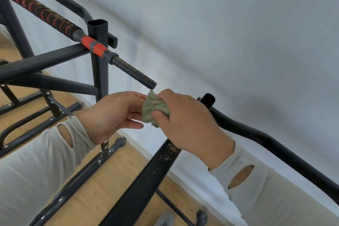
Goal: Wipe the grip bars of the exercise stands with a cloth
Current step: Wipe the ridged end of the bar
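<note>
A crumpled green cloth [155,108] sits between my two hands at mid-frame. My right hand [190,121] grips it with curled fingers. My left hand [111,113] pinches the cloth's left edge with thumb and fingertips. Just above the cloth ends a black ribbed grip bar [134,70], speckled with yellowish dust, with an orange band [94,46] and a red-and-black wrapped section [36,9] further up left. A second black bar [159,167], also dusty, runs down from under my right hand. Neither hand touches the ribbed bar.
Black stand frames with an upright post [98,55] fill the left side. A curved black tube [271,145] runs along the right. The white wall [238,33] is behind. Wooden floor [102,185] and stand feet lie below; a grey shoe [165,221] shows at the bottom.
</note>
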### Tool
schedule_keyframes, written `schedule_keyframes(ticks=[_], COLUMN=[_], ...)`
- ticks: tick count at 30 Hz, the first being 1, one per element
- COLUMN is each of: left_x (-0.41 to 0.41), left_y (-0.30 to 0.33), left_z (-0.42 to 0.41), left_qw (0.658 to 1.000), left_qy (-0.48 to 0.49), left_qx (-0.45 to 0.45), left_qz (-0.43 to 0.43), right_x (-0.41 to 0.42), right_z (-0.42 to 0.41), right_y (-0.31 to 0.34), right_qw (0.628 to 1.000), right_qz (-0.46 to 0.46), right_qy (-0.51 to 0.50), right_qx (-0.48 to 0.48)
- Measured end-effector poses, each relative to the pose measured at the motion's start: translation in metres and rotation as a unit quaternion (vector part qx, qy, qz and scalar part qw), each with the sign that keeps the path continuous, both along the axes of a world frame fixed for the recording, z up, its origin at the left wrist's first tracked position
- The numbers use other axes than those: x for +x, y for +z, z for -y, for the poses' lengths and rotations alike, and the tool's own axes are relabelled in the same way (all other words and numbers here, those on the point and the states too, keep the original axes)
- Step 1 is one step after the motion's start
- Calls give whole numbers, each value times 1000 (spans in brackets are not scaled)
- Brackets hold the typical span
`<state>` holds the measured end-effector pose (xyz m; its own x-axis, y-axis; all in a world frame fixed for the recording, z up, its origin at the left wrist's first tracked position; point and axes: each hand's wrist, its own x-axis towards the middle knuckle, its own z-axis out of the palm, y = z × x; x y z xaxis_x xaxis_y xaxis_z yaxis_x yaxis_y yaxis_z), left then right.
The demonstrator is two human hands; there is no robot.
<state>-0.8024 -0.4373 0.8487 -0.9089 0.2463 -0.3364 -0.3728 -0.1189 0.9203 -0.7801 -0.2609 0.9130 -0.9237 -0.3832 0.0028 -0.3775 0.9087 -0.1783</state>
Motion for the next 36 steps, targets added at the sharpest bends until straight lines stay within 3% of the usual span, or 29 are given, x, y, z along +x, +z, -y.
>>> schedule_keyframes(ticks=[8, 12, 16, 18, 21, 27, 36], left_x=[0, -5, -5, -6, -7, -6, -3], left_y=[4, 2, 0, -3, -6, -10, -12], left_z=[-3, -7, -8, -8, -7, -11, -17], left_qw=[998, 994, 996, 998, 1000, 999, 997], left_qy=[-14, -17, -8, -16, -27, 9, 5], left_qx=[-54, -95, -71, -45, -6, -12, -53], left_qz=[-34, -55, -57, -39, -6, -29, -59], right_x=[42, 37, 23, 10, -6, 12, 30], right_z=[-49, -38, -14, 0, 13, -21, -32], right_y=[30, 35, 20, 11, 1, 18, 40], right_qw=[987, 978, 977, 985, 994, 984, 957], right_qz=[39, 12, -17, -46, -3, 52, 60], right_qy=[-20, -17, 0, -10, -7, -1, -22], right_qx=[155, 210, 214, 166, 114, 169, 282])
